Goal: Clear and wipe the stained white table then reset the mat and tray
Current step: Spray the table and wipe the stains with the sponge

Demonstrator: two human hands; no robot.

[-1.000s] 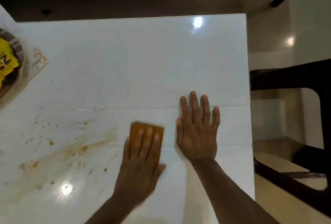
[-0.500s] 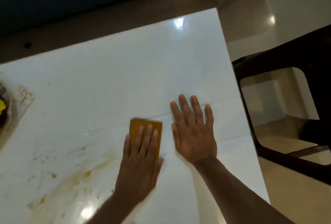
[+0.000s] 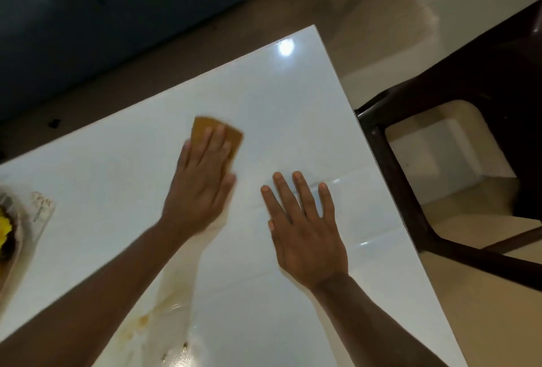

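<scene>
Pressing cloth flat w/ left hand, fingers straight, mid-table. Stains lie behind it, toward the wrist, nearer left arm. Right hand spread flat beside, holds nothing. Cloth's long axis can't tell: part covered.

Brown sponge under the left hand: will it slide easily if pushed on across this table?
Probably: the sponge lies flat under the left hand on a glossy table. It looks thin and light. Near the stains it may drag.

Left hand flat, fingers straight, pressing down; right hand flat, fingers spread.
</scene>
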